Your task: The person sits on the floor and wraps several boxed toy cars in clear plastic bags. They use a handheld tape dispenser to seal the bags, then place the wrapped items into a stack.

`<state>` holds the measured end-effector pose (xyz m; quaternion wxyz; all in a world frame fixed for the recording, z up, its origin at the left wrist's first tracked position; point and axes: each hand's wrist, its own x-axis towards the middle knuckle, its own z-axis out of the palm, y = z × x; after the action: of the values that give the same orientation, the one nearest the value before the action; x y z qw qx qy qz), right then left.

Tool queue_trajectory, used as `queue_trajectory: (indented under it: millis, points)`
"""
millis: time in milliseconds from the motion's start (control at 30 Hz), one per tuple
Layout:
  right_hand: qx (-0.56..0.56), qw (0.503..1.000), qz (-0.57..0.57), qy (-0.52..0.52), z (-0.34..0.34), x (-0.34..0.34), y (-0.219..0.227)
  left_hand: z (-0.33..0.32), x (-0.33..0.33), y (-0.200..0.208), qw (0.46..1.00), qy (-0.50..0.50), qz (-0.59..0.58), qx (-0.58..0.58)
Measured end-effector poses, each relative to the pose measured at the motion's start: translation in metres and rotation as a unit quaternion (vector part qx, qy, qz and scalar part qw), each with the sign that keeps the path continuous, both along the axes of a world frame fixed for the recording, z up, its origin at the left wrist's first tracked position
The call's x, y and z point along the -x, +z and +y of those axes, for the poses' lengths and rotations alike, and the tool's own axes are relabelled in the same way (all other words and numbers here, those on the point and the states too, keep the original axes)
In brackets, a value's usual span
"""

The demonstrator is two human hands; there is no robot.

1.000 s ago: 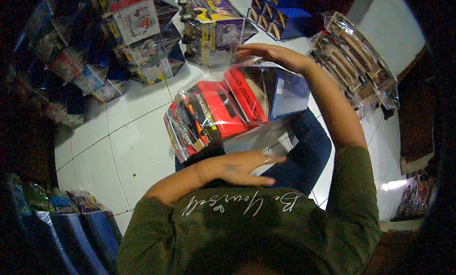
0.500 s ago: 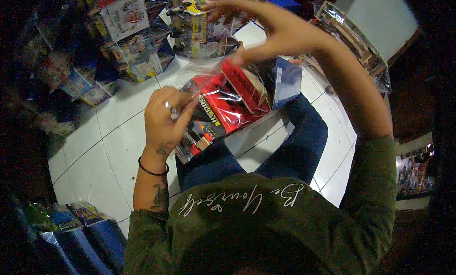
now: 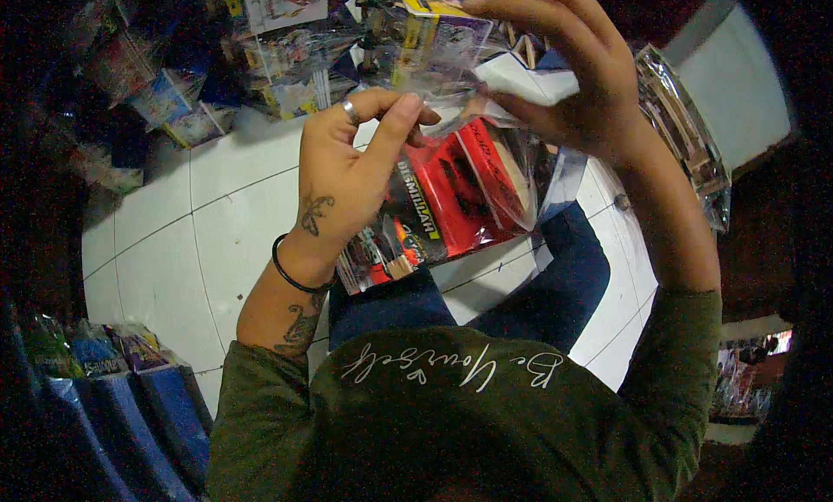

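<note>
In the head view, taking the red-and-black box [image 3: 455, 198] as the middle of the dial, I see it lying slantwise just in front of the person, above the tiled floor [image 3: 234, 190], its near-left corner over the left of the two legs [image 3: 564, 268]. The left hand [image 3: 351, 159] comes in at ten o'clock, thumb and forefinger brought together at the far edge of the clear film [image 3: 451, 120]; they look to me to be pinching a bit of it. The right hand [image 3: 581, 90] hangs at one o'clock with its fingers spread and parted from the thumb, gripping nothing that I can see; the thumb comes near the film, but I cannot tell whether it touches. As for how far the work has got, I judge it partway: the box already lies under the film, which shines across its red face, while at twelve o'clock the film stands up loose and crumpled, so that edge is not yet lying flat. How the film sits underneath is hidden from me. Round about, a stack [image 3: 286, 46] of wrapped goods rises at half past ten, a purple-and-yellow carton [image 3: 425, 33] stands at twelve, a wrapped brown bundle [image 3: 685, 124] leans at two, and a row of blue boxes [image 3: 173, 398] sits at eight.
</note>
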<state>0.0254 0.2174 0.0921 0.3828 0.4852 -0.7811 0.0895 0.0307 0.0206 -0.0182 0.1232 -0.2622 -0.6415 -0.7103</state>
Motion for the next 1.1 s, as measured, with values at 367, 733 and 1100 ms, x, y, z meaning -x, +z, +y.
queue_trajectory:
  millis: [367, 733, 1100]
  points:
    - [-0.133, 0.911, -0.388, 0.049, 0.002, 0.027, -0.001, -0.006, 0.012, 0.016, 0.995, 0.004, -0.008, 0.098]
    - [0.015, 0.822, -0.569, 0.003, 0.008, 0.019, 0.008, -0.018, 0.020, 0.029, 0.958, 0.017, 0.207, 0.198]
    - [-0.098, 0.861, -0.498, 0.038, 0.003, 0.022, 0.025, -0.012, 0.026, 0.035, 0.970, -0.034, 0.140, 0.197]
